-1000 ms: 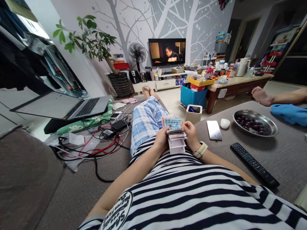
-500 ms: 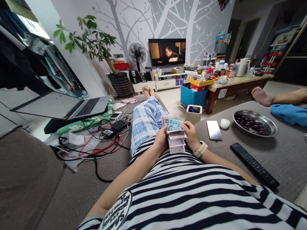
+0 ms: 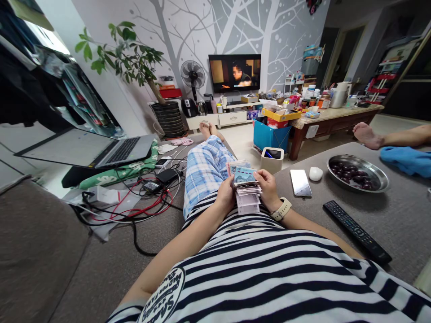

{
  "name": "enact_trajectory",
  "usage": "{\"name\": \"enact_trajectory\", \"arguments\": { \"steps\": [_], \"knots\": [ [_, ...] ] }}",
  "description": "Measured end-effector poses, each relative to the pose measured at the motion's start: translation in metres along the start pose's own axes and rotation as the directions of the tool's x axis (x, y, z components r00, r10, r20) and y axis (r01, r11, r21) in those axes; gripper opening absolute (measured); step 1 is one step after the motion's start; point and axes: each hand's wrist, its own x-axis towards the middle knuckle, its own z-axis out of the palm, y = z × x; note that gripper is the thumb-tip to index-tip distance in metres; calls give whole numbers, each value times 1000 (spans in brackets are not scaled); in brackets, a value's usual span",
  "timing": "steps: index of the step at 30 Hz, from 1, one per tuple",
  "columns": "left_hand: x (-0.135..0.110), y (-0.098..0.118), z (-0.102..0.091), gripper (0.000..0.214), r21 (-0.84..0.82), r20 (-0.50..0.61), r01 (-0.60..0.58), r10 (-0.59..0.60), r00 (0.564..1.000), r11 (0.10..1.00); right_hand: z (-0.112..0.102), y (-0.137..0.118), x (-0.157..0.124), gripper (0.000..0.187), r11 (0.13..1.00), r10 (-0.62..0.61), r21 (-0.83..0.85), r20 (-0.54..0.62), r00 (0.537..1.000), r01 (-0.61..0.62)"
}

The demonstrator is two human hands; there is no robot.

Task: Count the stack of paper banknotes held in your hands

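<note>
Head view shows a shallow round metal dish (image 3: 383, 178) on the grey fabric sofa (image 3: 397, 215) at the right, holding glossy dark plums (image 3: 352, 172). Farther off, a small beige bin (image 3: 271, 167) with rounded corners stands on the floor; its inside is too dark to make out. Behind it sits a blue box (image 3: 269, 135).

The left hand (image 3: 226, 195) and right hand (image 3: 269, 188) both clasp a thick, uneven stack of banknotes (image 3: 247, 190) over the lap, just above the striped shirt. The top note is bluish and the lower papers are pale. A cream watch (image 3: 282, 210) bands the right wrist.

Near right of the hands lie a flat shiny phone (image 3: 301, 182) and a long black remote (image 3: 357, 231).
</note>
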Motion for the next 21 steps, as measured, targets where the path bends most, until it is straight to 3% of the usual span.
{"name": "enact_trajectory", "arguments": {
  "steps": [21],
  "knots": [
    [0, -2, -2, 18, 44, 2, -20, 19, 1000, 999, 0, -4, -2, 46, 1000, 0, -29, 16, 1000, 0]
  ]
}}
